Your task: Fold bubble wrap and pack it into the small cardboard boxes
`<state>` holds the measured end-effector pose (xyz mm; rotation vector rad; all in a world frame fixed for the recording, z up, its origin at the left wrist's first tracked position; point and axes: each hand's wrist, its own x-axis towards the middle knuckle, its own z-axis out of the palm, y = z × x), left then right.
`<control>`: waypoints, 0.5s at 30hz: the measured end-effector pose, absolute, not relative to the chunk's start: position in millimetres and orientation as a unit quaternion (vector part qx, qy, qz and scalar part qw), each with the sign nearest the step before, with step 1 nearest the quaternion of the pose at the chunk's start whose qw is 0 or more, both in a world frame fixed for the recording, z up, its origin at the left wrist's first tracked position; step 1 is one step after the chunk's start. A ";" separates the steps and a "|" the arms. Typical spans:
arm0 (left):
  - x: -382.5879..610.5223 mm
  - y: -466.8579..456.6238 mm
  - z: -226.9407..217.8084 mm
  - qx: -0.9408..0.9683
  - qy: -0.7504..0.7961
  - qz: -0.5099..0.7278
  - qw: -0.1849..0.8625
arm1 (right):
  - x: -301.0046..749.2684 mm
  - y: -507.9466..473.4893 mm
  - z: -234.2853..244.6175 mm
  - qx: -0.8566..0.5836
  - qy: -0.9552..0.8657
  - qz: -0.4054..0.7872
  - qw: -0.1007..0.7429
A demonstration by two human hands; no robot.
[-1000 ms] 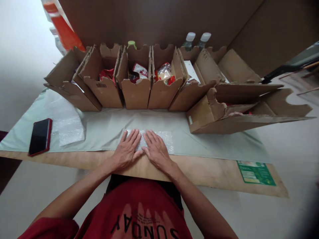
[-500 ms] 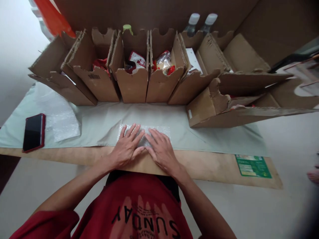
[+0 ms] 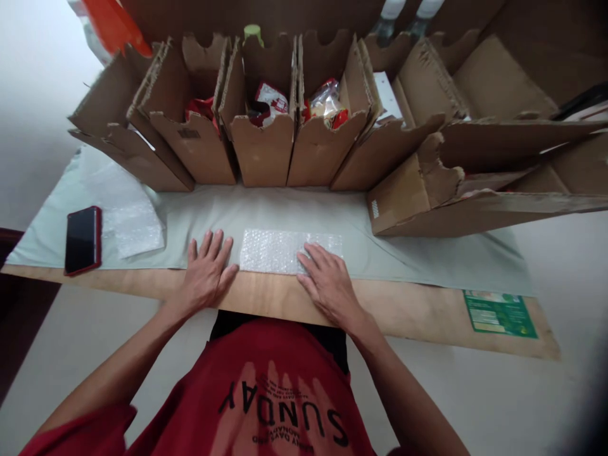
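A flat strip of clear bubble wrap (image 3: 270, 251) lies on the pale green cloth near the front edge of the table. My right hand (image 3: 330, 278) rests on its right part, fingers stretched and spread. Left of the strip, my left hand (image 3: 206, 269) lies flat on the cloth and the wooden edge, fingers apart and clear of the wrap. Neither hand holds anything. A larger, crumpled piece of bubble wrap (image 3: 135, 221) lies farther left, beside a phone in a red case (image 3: 82, 240).
A row of cardboard bins (image 3: 266, 152) stands behind, several holding packets such as a red and white one (image 3: 274, 101). Another cardboard bin (image 3: 399, 206) lies angled at right. A green printed card (image 3: 498, 315) is on the wooden edge (image 3: 413, 310). Bottles (image 3: 387, 25) stand behind the bins.
My hands have moved apart: the left slid off the bubble wrap to the left, and the right now sits on its right part. More of the strip shows. The camera view has shifted slightly.
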<state>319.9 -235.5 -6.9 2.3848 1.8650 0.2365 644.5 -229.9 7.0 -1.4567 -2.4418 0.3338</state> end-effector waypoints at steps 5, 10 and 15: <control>307.5 -272.5 9.1 0.797 0.594 0.105 0.022 | 668.4 -239.4 5.1 -0.499 -0.843 0.095 0.178; 358.1 -257.4 25.4 0.859 0.491 0.140 0.033 | 696.7 -243.8 8.4 -0.493 -0.855 0.056 0.154; 381.5 -243.1 15.7 0.894 0.431 0.074 0.095 | 704.9 -257.2 4.4 -0.473 -0.874 0.026 0.111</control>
